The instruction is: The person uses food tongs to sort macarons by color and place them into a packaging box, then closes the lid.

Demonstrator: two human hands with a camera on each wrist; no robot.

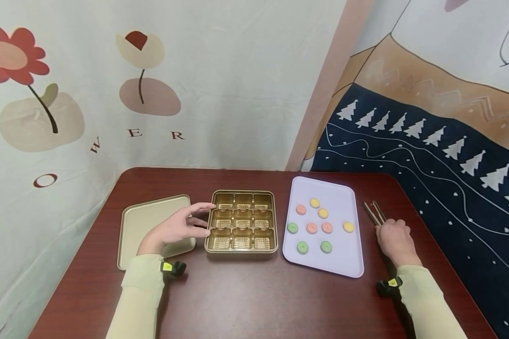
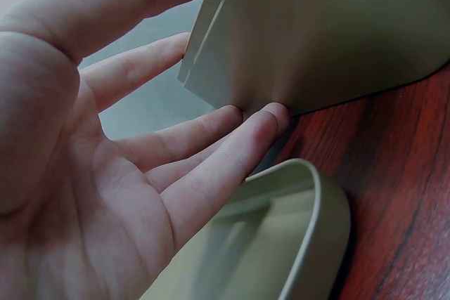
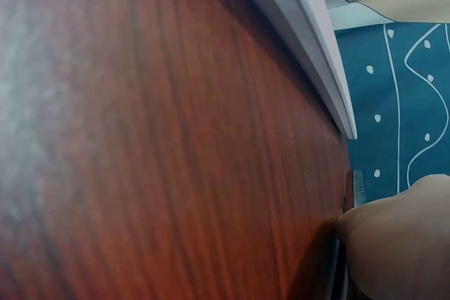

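Observation:
My left hand (image 1: pixel 178 228) touches the left side of a gold tin (image 1: pixel 242 254) with outstretched fingers. An insert with nine square compartments fills the tin. In the left wrist view, fingertips (image 2: pixel 275 114) rest against the wall of the tin (image 2: pixel 337 40). Right of the tray, my right hand (image 1: pixel 396 242) grips a pair of metal tongs (image 1: pixel 375 214) low at the table, tips pointing away from me. Its palm hides the rear of the tongs. On the lilac tray (image 1: pixel 343 261) lie several button-like discs, among them a yellow disc (image 1: pixel 348 227), a pink disc (image 1: pixel 311 228) and a green disc (image 1: pixel 302 247).
A gold lid (image 1: pixel 146 221) lies on the left of the brown table (image 1: pixel 237 296), partly under my left hand and wrist. Behind the table hangs a printed curtain (image 1: pixel 237 94), with a dark tree-patterned part on the right.

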